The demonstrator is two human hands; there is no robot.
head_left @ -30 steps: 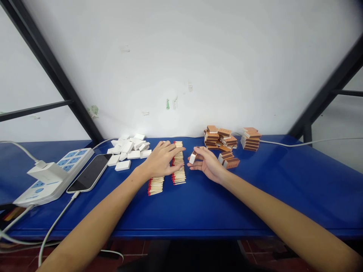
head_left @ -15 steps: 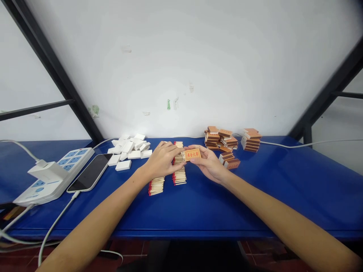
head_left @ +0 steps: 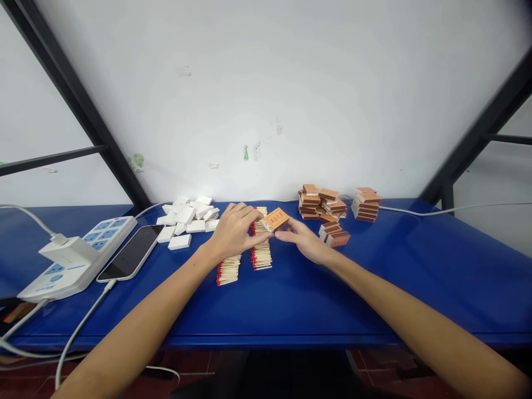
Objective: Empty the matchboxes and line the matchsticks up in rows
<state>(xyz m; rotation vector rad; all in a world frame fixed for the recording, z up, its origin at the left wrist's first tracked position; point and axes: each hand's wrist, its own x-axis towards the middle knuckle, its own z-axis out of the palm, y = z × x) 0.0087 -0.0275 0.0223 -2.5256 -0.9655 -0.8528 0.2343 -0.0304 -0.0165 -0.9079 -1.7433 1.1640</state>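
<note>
An orange matchbox [head_left: 277,217] with red characters is held tilted above the table, its left end partly open with match ends showing. The fingers and thumb of my left hand [head_left: 238,230] grip that left end. On the other side, my right hand [head_left: 305,239] holds the box with thumb and fingertips at its right and lower edge. Below lie two rows of red-headed matches: a right row [head_left: 261,257] partly covered by my left hand and the box, and a left row [head_left: 228,271] partly under my left wrist.
White matchbox trays [head_left: 180,242] are heaped at left. Brown matchboxes stand in a pile [head_left: 310,202], a stack [head_left: 366,205] and a small group [head_left: 336,235] at right. A phone [head_left: 132,252] and a power strip [head_left: 78,260] with cables occupy the table's left side.
The matchbox has turned, its right end now raised and its left end tipped down. My right fingers have shifted from its face toward its lower right edge.
</note>
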